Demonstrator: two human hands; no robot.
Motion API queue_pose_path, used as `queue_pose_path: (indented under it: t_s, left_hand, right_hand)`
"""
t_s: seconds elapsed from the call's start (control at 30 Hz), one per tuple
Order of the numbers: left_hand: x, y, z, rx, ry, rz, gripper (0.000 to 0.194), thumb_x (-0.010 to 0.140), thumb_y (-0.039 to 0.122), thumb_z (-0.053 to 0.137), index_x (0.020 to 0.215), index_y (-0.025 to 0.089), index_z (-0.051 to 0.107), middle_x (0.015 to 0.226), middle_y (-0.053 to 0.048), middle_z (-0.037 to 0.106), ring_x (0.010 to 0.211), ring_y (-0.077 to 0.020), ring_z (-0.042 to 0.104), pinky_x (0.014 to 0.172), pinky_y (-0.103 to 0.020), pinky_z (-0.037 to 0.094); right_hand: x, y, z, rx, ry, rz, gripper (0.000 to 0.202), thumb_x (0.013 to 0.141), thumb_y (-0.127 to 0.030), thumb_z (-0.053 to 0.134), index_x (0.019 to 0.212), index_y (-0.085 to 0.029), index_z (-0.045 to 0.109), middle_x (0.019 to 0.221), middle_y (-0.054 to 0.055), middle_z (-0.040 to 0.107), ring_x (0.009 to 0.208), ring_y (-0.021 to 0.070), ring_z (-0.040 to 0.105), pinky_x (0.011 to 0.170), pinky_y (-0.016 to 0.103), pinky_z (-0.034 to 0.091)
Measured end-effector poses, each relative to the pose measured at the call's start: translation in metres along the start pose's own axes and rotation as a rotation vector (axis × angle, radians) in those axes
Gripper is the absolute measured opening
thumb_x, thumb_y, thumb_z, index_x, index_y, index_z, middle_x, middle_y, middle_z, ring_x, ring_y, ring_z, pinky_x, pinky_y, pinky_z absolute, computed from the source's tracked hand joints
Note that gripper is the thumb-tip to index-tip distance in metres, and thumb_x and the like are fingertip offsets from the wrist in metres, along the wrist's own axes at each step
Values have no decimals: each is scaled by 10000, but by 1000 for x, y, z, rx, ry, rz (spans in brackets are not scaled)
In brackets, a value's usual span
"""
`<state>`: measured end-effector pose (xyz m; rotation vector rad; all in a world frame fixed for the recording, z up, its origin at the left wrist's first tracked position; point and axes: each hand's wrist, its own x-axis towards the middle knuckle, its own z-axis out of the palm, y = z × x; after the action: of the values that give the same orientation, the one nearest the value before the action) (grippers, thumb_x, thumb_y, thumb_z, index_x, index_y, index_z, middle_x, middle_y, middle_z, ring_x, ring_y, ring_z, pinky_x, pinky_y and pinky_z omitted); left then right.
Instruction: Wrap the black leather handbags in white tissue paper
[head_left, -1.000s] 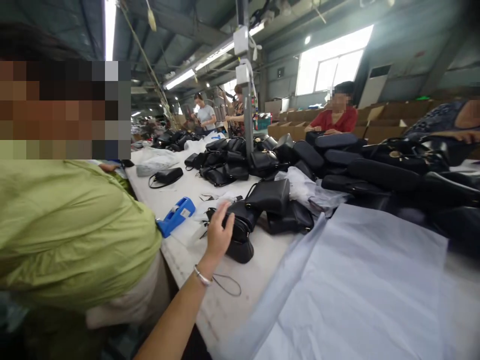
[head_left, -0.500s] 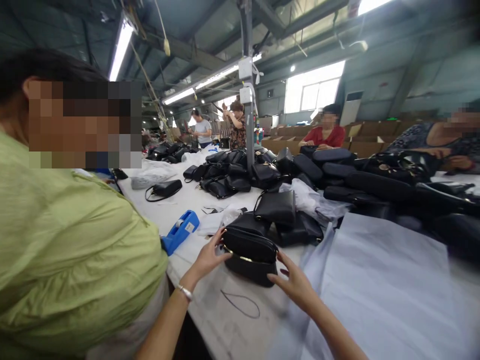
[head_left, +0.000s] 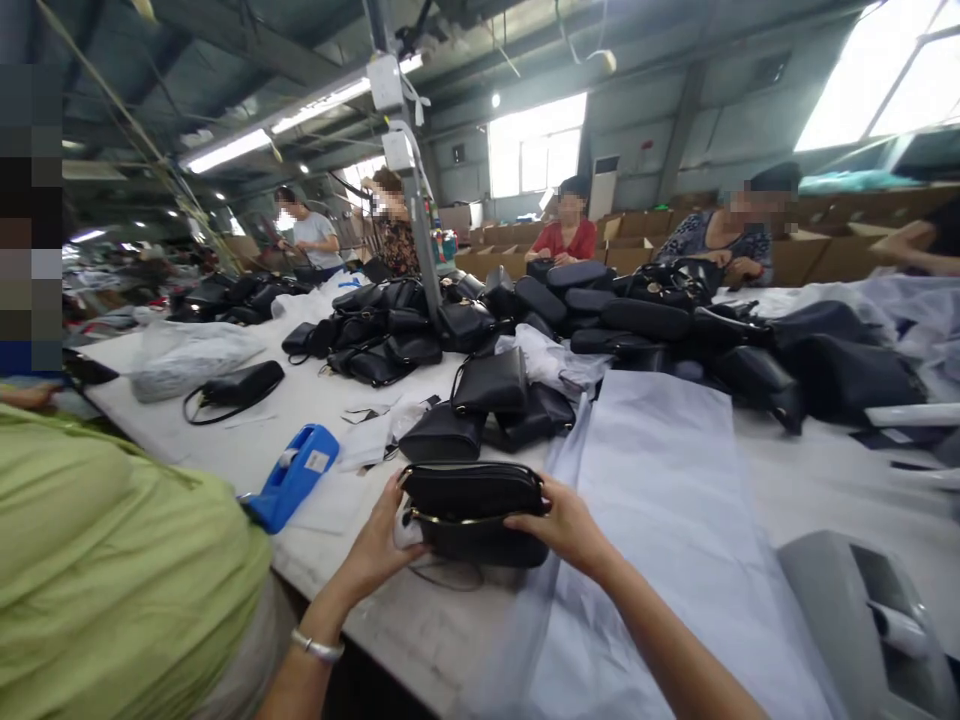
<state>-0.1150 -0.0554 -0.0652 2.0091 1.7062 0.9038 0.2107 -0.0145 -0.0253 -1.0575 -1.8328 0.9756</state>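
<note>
A small black bag [head_left: 480, 505] with a gold-coloured zip line faces me over the near part of the white table. My left hand [head_left: 386, 540] grips its left end, thumb at the front low corner, with something whitish beside the thumb. Round the right end my right hand [head_left: 566, 520] is closed, its thumb across the front. A thin dark loop [head_left: 450, 575] lies on the table just below the bag. Right behind are more black bags [head_left: 491, 382], some stacked on others.
A blue tape dispenser [head_left: 296, 475] stands left, beside a person in a green top [head_left: 112, 560]. White sheets [head_left: 660, 500] lie to the right, with a grey dispenser [head_left: 862, 610] beyond. Piled black bags [head_left: 397, 325], a metal post [head_left: 424, 230] and other people are farther back.
The view has turned right, bringing the grey dispenser into sight. Both hands now hold the bag more firmly by its ends, and it sits more level, farther from the bags behind.
</note>
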Motion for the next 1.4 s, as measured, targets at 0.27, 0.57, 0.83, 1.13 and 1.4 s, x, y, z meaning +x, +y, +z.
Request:
queue_pose_path:
  t_s: [0.27, 0.57, 0.83, 1.13, 1.4]
  left_hand:
    - [0, 100, 1, -25, -202, 175, 678, 812, 268, 688, 1439, 275, 429, 1314, -74, 629, 1236, -259, 577, 1092, -468, 434]
    - [56, 148, 58, 455, -132, 634, 535, 848, 12, 508, 1335, 225, 561, 1072, -69, 712, 950, -231, 657, 918, -400, 509]
    - [76, 186, 112, 626, -313, 755, 566, 858, -52, 372, 1313, 221, 568, 998, -44, 696, 951, -200, 640, 1174, -540, 256]
    - [41, 153, 120, 283, -662, 438, 783, 784, 154, 587, 1510, 313, 342, 1570, -86, 381, 1449, -315, 338, 1176, -593, 242]
    - [33, 207, 179, -52, -472, 242, 800, 874, 413, 614, 1553, 215, 240, 1624, -137, 237, 1474, -297, 282, 1181, -481, 306]
  right_hand:
    - [-71, -37, -106, -78, 0, -80, 175, 791, -307, 771, 952, -244, 743, 1045, 40, 672, 964, 210, 646, 848, 302, 543]
    - [-142, 10, -150, -439, 364, -243, 440, 927, -93, 518, 1284, -320, 640, 1322, 58, 604, 1245, 220, 567, 1083, 402, 474]
    - [-189, 69, -162, -713, 401, -146, 717, 815, 37, 380, 1404, -341, 535, 1539, 17, 416, 1438, 243, 350, 1152, 495, 388]
    - [-225, 74, -137, -558, 469, 291, 549, 910, -128, 372, 1401, -306, 542, 1501, 42, 477, 1307, 214, 537, 1076, 378, 480]
    - [-205, 72, -119, -451, 584, 417, 571, 917, -438, 555, 1438, -216, 485, 1424, 107, 555, 1306, 268, 534, 1109, 450, 442]
